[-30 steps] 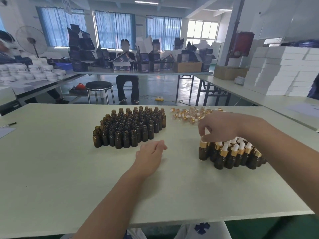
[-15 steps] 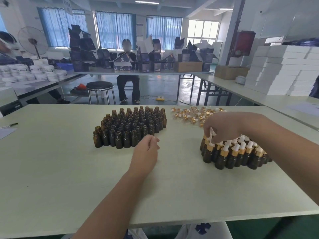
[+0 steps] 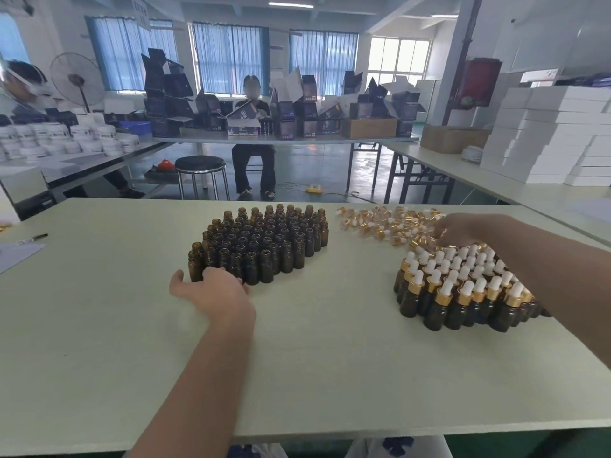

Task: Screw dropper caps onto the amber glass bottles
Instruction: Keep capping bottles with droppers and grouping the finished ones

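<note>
The left hand (image 3: 211, 287) lies loose, thumb spread wide and fingers against the front row of the open amber bottles (image 3: 261, 239), gripping none. Farther right, loose dropper caps (image 3: 386, 226) are strewn near the table's (image 3: 99, 325) far edge. The right hand (image 3: 463, 231) dips curled fingers among them, just behind the capped bottles (image 3: 459, 289); I can't tell whether it holds a cap.

The bare left arm (image 3: 185, 391) runs up from the bottom edge and points forward. The bare left hand (image 3: 213, 289) is low and palm down, with its thumb (image 3: 177, 280) stuck out wide to the left and its fingers pointing ahead. The bare right arm (image 3: 562, 279) stretches in from the right side. The bare right hand (image 3: 463, 230) is farther away, palm down. Its fingers bend under, so their tips are hidden.
</note>
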